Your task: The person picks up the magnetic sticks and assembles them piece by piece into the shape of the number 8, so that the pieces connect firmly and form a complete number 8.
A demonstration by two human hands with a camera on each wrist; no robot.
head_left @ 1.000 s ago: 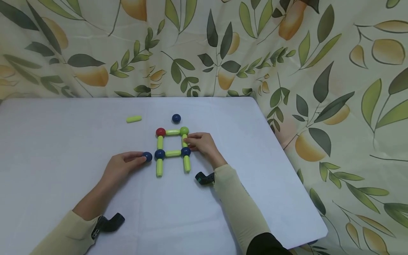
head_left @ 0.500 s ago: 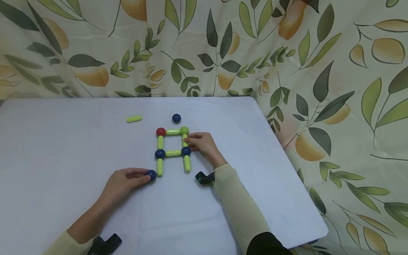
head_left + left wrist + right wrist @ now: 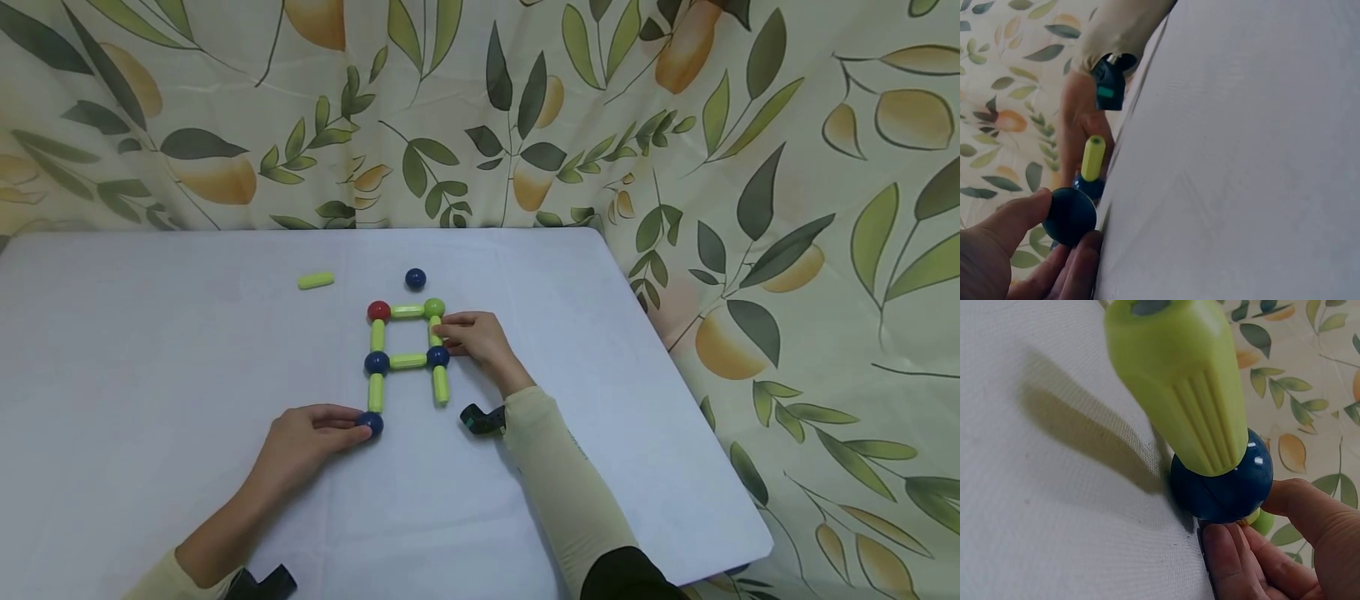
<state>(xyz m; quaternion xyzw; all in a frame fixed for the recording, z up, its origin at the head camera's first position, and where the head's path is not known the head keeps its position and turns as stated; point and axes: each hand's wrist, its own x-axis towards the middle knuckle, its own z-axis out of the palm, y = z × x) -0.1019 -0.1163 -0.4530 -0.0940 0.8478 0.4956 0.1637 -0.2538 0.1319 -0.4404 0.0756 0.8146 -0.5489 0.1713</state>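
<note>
A frame of yellow-green magnetic sticks and balls lies on the white table. Its upper corners are a red ball (image 3: 378,311) and a green ball (image 3: 433,307); two blue balls form the lower corners, each with a stick pointing toward me. My left hand (image 3: 311,437) pinches another blue ball (image 3: 372,422) between thumb and fingers, right at the near end of the left stick (image 3: 376,392). My right hand (image 3: 480,342) holds the frame's right side stick (image 3: 434,335). The right wrist view shows the right near stick (image 3: 1191,394) on its blue ball (image 3: 1222,494), fingers just behind.
Beyond the frame lie a loose blue ball (image 3: 415,279) and, farther left, a loose yellow-green stick (image 3: 316,280). The white table (image 3: 150,350) ends at a leaf-patterned curtain (image 3: 480,125) at the back and right. Both sleeves carry black wrist cameras.
My left hand has carried its blue ball toward me and then right, from beside the left corner ball to the near end of the left stick. My right hand keeps its place.
</note>
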